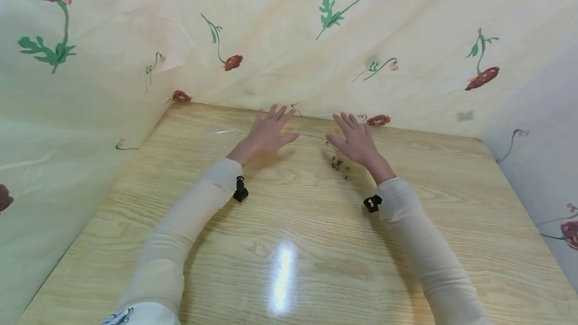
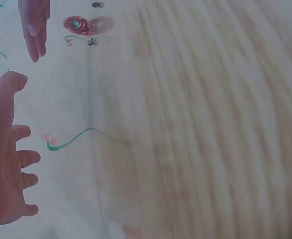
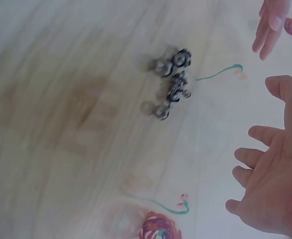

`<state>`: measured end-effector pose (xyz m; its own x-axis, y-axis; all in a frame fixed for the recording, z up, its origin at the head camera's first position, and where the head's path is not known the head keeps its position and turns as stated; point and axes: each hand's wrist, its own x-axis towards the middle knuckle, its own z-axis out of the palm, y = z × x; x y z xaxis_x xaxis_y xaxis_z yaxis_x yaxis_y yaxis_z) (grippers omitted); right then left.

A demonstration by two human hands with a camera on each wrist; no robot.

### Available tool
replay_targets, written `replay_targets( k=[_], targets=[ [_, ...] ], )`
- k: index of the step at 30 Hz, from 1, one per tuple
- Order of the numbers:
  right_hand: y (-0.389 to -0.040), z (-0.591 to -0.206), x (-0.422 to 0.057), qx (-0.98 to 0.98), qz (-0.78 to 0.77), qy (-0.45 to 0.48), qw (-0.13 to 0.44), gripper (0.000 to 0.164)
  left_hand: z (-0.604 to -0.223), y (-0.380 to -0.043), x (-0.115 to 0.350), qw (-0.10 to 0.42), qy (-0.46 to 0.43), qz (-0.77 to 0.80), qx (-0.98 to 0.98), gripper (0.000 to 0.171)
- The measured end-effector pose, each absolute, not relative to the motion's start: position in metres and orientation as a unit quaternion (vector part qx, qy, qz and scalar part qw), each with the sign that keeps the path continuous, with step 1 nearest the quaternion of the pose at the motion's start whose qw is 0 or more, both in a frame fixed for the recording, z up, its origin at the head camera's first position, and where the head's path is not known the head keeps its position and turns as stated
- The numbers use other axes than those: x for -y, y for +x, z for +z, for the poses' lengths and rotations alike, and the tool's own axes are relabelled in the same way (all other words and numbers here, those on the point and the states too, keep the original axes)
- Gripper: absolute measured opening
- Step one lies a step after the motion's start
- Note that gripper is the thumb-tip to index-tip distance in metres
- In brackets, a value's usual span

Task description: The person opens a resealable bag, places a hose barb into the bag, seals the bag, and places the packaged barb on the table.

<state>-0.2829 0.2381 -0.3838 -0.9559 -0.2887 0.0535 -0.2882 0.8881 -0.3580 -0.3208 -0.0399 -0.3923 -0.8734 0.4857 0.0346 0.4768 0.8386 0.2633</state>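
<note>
My left hand (image 1: 266, 133) is held over the far part of the wooden table (image 1: 289, 204), fingers spread and holding nothing. To its right, my right hand (image 1: 354, 139) is also spread out with nothing in it. A loose cluster of small, dark, shiny metal pieces (image 1: 336, 163) lies on the tabletop just left of and below the right hand. In the right wrist view these metal pieces (image 3: 178, 87) look round and ring-like, set apart from the fingers (image 3: 250, 157). Both palms face downward or forward in the head view.
A cream cloth with red flowers (image 1: 280, 39) hangs behind the table and along its sides, meeting the table's back edge close to the fingertips. A thin clear glinting thing (image 1: 224, 131) lies left of the left hand. Black wrist cameras (image 1: 241, 190) sit on both sleeves.
</note>
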Motion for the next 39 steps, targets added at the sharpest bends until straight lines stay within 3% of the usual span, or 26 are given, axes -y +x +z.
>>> replay_targets(
  k=[23, 39],
  targets=[
    [-0.28, -0.376, -0.167, -0.897, -0.406, -0.175, 0.016, 0.067, -0.371, -0.338, 0.134, 0.072, 0.287, 0.249, -0.922, 0.067],
    [-0.273, -0.389, -0.105, -0.883, -0.427, -0.188, 0.06, 0.064, -0.38, -0.348, 0.157, 0.126, 0.285, 0.262, -0.913, 0.052]
  ],
)
